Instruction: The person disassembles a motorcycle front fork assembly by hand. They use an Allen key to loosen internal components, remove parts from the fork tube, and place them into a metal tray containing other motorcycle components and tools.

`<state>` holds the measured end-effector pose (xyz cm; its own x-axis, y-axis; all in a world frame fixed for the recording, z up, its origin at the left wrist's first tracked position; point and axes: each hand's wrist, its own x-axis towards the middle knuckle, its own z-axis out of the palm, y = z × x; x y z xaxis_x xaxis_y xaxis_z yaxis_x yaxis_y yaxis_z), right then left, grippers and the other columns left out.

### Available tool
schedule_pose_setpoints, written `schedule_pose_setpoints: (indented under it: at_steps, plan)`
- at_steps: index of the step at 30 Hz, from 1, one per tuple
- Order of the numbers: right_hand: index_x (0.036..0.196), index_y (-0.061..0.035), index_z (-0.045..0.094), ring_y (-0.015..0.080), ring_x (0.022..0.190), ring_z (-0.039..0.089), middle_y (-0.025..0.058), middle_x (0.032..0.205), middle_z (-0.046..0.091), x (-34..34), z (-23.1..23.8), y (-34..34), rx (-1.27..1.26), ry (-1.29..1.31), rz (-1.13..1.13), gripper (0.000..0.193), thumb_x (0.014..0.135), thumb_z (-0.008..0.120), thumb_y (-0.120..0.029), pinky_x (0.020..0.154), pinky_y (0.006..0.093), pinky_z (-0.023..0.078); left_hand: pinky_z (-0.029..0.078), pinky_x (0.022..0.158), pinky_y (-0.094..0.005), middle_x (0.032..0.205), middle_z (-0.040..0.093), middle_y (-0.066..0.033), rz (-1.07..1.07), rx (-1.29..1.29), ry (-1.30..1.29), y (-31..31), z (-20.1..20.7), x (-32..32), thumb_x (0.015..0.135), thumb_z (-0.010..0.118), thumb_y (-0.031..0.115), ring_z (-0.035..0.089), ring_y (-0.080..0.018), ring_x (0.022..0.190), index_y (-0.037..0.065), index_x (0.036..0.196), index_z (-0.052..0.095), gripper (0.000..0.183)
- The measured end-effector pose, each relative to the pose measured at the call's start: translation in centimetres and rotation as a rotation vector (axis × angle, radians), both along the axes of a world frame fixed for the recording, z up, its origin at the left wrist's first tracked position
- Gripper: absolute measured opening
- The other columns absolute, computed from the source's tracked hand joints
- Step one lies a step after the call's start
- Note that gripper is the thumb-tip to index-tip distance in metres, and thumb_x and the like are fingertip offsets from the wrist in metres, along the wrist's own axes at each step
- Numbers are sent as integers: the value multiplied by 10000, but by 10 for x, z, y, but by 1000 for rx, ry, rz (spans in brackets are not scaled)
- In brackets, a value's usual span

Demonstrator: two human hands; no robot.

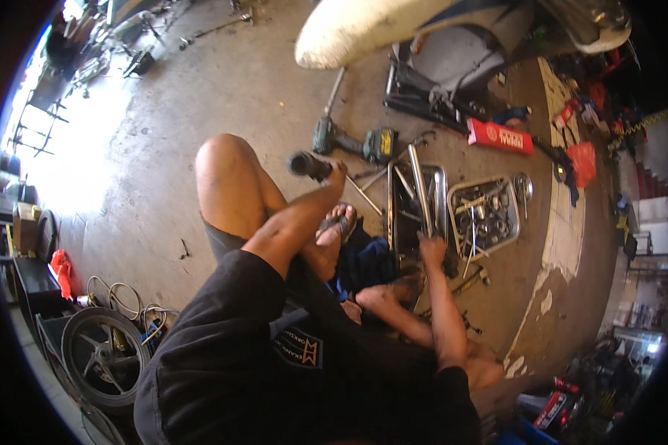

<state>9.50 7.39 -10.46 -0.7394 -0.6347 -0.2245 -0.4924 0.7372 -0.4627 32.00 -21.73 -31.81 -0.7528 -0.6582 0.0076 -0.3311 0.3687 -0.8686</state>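
Your left hand (337, 174) clasps a black cylinder (309, 166); your right hand (433, 252) might tip the silver tube (419, 187), gripped only by its near end.

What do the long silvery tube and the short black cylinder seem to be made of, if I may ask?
Long silvery tube: probably polished metal, from its bright highlights. Short black cylinder: perhaps rubber, plastic or coated metal; its dark surface looks dull.
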Motion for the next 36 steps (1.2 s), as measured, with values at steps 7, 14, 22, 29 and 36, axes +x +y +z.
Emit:
schedule_pose_setpoints:
  at_steps: [7,14,22,29,36]
  plan:
    - [856,100,677,474,933,635,339,919,648,-20,19,0,71,93,-49,553,792,706,-448,845,494,492,547,817,-409,1037,720,-133,127,987,286,-19,204,16,896,561,210,680,-304,1021,93,962,740,224]
    - [908,91,689,463,964,639,342,953,652,1,19,-32,111,-6,-28,585,771,694,-478,888,472,490,548,810,-443,962,709,-145,85,1269,293,-35,223,73,828,637,260,679,-329,967,108,984,689,223]
    - [989,88,679,460,1017,621,334,1047,644,0,27,-40,134,-67,-70,583,770,681,-452,909,476,486,525,859,-454,1034,682,-149,55,1387,338,-26,175,65,750,739,566,654,-347,1005,105,1061,642,564]
    - [929,46,709,433,948,654,299,969,671,-19,41,-23,257,-13,32,572,772,687,-503,850,473,502,508,909,-442,1157,631,-143,-14,1236,260,-26,175,52,810,662,582,607,-330,1118,50,1166,575,646]
    - [949,41,713,420,931,664,283,973,678,-12,46,17,399,-134,37,522,787,697,-455,840,478,508,550,796,-446,1013,691,-151,14,1132,436,-35,169,20,952,517,327,684,-321,957,92,1137,574,305]
